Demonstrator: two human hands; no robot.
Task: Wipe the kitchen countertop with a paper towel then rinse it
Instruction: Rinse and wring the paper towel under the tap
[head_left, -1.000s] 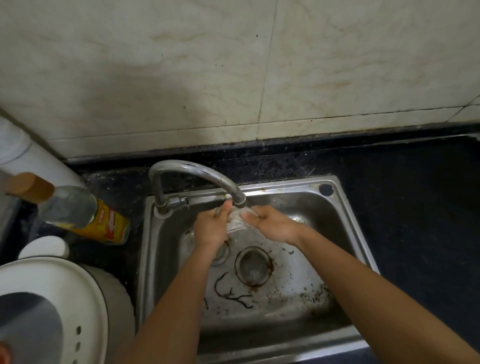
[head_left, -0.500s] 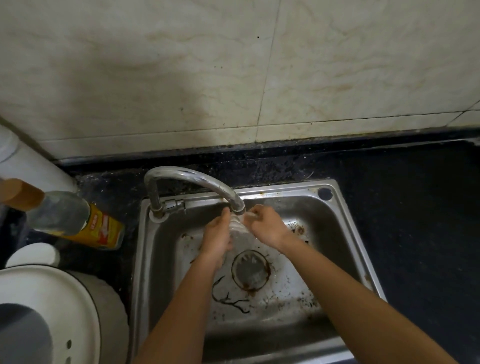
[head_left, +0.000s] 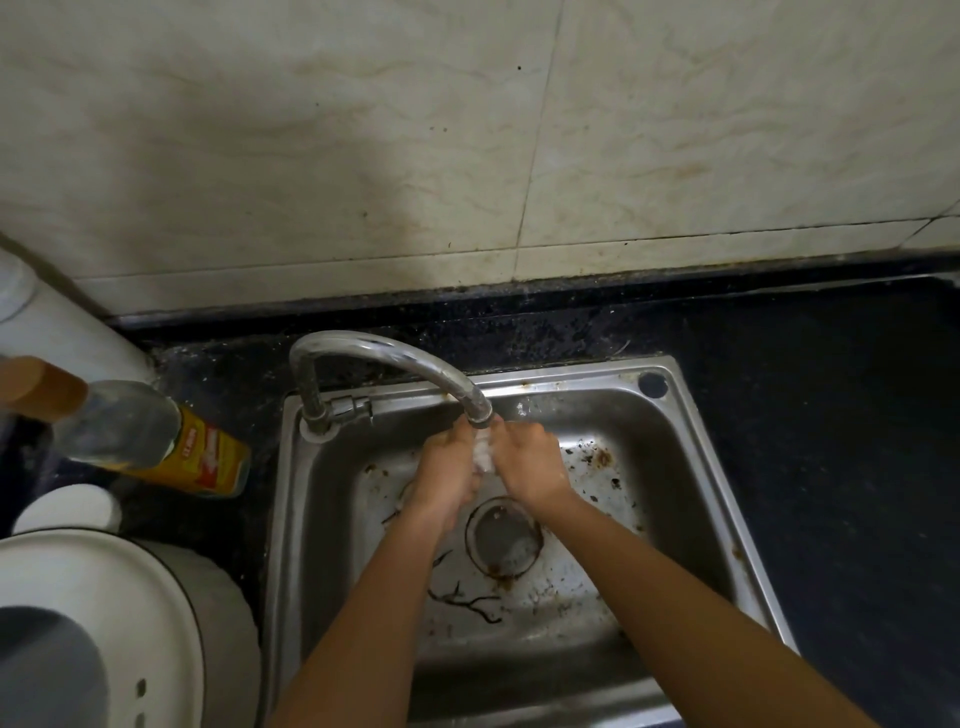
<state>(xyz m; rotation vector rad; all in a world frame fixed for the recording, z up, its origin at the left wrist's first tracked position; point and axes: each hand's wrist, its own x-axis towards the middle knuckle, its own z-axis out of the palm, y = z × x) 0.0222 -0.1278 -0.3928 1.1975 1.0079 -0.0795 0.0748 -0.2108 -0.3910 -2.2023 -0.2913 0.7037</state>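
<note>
Our hands: our left hand (head_left: 449, 475) and our right hand (head_left: 530, 462) meet over the steel sink (head_left: 691, 457), directly under the spout of the curved tap (head_left: 395, 358).
Paper towel: a small wet white wad, the paper towel (head_left: 483, 453), sits pressed between our two hands just below the spout; only a sliver of it shows.
Fingers: both sets are curled inward and closed around the wad, left from one side, right from the other.
Water: we cannot tell for certain whether a stream is running; the wad glistens.
Sink: brown specks and dark strands lie on the basin floor around the round drain (head_left: 504, 535), which is just nearer to us than our hands.
Countertop: the black countertop (head_left: 831, 415) runs along the right of the sink and behind it, up to the pale tiled wall (head_left: 363, 156).
Left of the sink: a clear bottle (head_left: 156, 441) with a yellow label and a wooden-coloured cap leans across the view, with a white appliance (head_left: 130, 623) nearer to us.
</note>
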